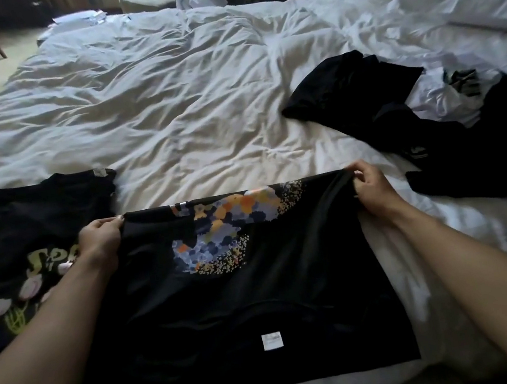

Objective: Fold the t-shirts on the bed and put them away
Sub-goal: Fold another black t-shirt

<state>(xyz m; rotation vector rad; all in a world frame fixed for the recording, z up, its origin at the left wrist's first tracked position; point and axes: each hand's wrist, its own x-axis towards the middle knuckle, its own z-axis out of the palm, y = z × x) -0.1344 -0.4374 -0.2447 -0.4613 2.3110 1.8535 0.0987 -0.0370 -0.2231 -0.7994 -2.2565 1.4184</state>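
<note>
Head view: black t-shirt (292, 284), orange-grey print, white neck label (272, 341).

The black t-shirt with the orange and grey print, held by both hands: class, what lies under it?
The black t-shirt with the orange and grey print rests on the rumpled white duvet, visible around its edges. Anything else beneath is covered by the cloth.
</note>
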